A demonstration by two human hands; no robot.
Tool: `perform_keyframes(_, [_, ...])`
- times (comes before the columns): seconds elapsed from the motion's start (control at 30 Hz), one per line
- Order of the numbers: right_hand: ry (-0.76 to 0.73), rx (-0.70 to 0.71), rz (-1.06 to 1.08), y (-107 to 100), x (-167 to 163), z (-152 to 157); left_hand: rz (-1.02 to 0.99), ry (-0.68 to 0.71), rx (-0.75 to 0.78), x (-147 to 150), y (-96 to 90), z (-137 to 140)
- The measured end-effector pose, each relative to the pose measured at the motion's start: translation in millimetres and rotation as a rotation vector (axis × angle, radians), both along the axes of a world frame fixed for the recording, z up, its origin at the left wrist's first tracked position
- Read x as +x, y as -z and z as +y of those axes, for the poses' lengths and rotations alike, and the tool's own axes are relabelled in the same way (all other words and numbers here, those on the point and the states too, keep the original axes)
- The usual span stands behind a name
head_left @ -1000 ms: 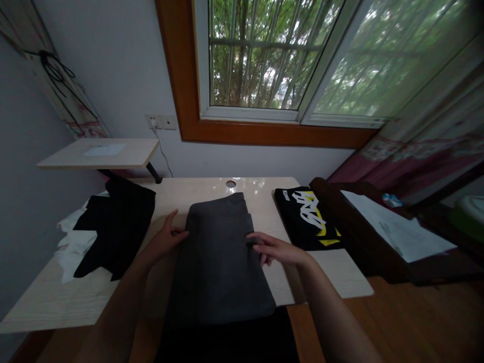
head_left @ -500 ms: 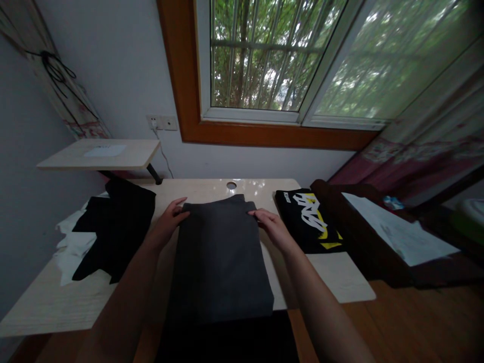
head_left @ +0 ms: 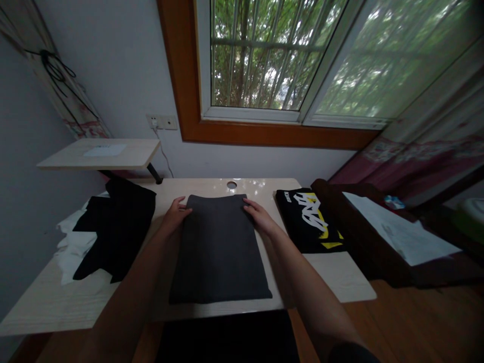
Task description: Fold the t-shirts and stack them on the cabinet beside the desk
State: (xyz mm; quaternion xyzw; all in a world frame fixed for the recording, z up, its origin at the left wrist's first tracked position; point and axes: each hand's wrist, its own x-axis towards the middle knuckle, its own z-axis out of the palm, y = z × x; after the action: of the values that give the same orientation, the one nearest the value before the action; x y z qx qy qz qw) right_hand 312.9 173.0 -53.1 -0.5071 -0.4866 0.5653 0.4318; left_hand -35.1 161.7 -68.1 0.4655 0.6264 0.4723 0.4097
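A dark grey garment [head_left: 223,252], folded into a neat rectangle, lies flat on the pale wooden desk [head_left: 317,277] in front of me. At its far left corner my left hand [head_left: 177,214] grips the edge, thumb on top and fingers bent along the side. My right hand [head_left: 259,214] holds the far right corner in the same way, fingertips on the cloth. The undersides of both corners are hidden. What kind of garment this is, I cannot tell.
On the right lies a folded black shirt [head_left: 310,217] with white and yellow print. Crumpled black clothing [head_left: 124,232] covers white cloth [head_left: 77,247] on the left, below a raised shelf [head_left: 102,159]. Beyond the desk's right side, a paper sheet [head_left: 401,229] rests on something dark brown.
The grey garment has moved away from me, and its near edge now lies on the desk. Its far edges have come into line. My hands have shifted slightly at the corners.
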Motion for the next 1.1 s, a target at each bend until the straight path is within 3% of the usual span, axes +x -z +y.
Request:
perform_keyframes(0.2, [0.014,0.227,-0.049,-7.4,0.1,7.0,-0.049,-0.078,0.149,6.2,-3.0,4.2])
perform_keyframes(0.37, [-0.019,0.065,-0.069,3.1,-1.6,6.2,0.081,-0.079,0.017,7.9,-1.9,-3.2])
perform_keyframes(0.5, [-0.053,0.100,-0.056,11.7,7.6,-6.7,0.271,0.011,-0.017,5.4,-11.1,-31.8])
perform_keyframes(0.63, [-0.050,0.251,-0.323,14.9,23.1,-31.4,0.354,0.150,-0.075,4.6,-25.6,-70.9])
perform_keyframes(0.73, [-0.009,0.367,-0.538,13.6,30.2,-59.1,0.277,0.247,-0.165,6.6,-35.3,-96.2])
perform_keyframes(0.8, [-0.031,0.361,-0.591,11.6,30.5,-78.5,0.235,0.285,-0.168,10.0,-39.4,-108.5])
perform_keyframes(0.97, [-0.040,0.280,-0.707,11.4,19.4,-107.3,0.333,0.188,-0.114,23.3,-35.6,-122.7])
perform_keyframes(1.1, [0.012,0.391,-0.780,18.7,10.2,-103.5,0.310,0.142,-0.026,28.6,-24.3,-120.7])
